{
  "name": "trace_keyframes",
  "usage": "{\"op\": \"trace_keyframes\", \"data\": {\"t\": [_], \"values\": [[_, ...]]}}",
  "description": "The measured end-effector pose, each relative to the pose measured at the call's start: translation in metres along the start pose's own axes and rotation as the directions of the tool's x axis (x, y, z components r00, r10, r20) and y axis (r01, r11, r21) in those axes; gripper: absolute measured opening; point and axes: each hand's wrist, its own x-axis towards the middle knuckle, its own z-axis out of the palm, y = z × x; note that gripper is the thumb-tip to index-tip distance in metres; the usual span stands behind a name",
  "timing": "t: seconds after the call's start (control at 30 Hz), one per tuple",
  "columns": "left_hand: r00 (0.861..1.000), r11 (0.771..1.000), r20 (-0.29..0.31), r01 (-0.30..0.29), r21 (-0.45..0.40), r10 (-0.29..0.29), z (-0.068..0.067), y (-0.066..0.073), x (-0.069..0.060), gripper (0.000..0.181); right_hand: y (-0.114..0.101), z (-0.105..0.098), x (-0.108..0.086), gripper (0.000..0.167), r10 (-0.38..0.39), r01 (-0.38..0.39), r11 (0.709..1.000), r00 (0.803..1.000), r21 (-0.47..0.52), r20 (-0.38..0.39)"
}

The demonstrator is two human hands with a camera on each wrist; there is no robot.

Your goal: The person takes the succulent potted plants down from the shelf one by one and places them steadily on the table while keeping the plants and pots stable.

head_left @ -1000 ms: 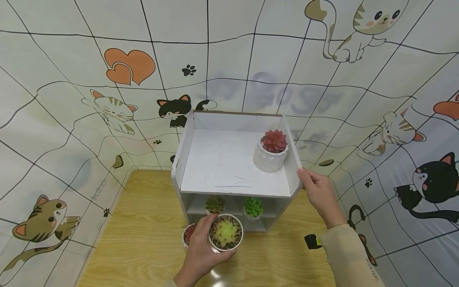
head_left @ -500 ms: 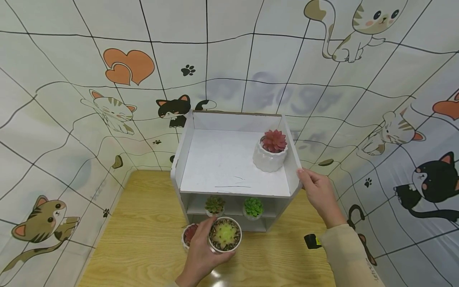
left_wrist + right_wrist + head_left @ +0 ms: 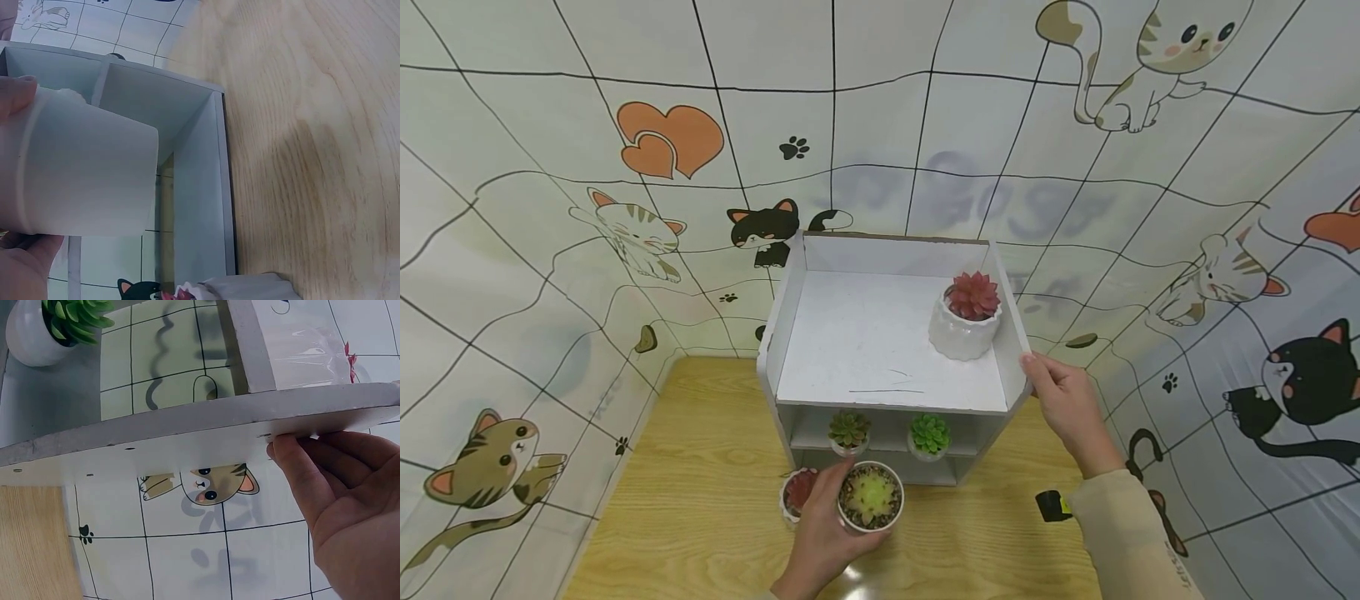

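My left hand (image 3: 831,529) grips a white pot holding a yellow-green succulent (image 3: 870,497), upright in front of the shelf. In the left wrist view the smooth white pot (image 3: 87,165) lies between the thumb and fingers. My right hand (image 3: 1067,404) holds the right side edge of a small white shelf (image 3: 850,333); the right wrist view shows that hand (image 3: 350,494) with its fingers at the side panel. A red succulent in a white pot (image 3: 966,321) stands on the top deck. Below are a dark green succulent (image 3: 849,429) and a bright green succulent (image 3: 929,435).
Another red succulent in a white pot (image 3: 796,493) stands on the wooden table (image 3: 700,467), just left of my left hand. A small black object (image 3: 1053,505) lies right of the shelf. Cat-printed cloth walls (image 3: 880,125) close in the back and sides.
My left hand has moved slightly down in the head view and nearer to me with the yellow-green succulent. The right hand and the shelf have stayed put.
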Motion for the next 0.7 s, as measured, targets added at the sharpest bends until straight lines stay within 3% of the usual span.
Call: {"op": "trace_keyframes", "data": {"t": [0.27, 0.7], "values": [[1.000, 0.999, 0.017, 0.003, 0.039, -0.004, 0.006, -0.005, -0.001, 0.103, 0.001, 0.000, 0.000, 0.057, -0.005, 0.005, 1.000, 1.000, 0.000, 0.002], [0.992, 0.996, 0.113, 0.044, 0.079, -0.052, 0.015, -0.011, 0.002, 0.108, 0.000, 0.000, 0.000, 0.058, 0.004, -0.004, 1.000, 1.000, -0.009, 0.009]]}}
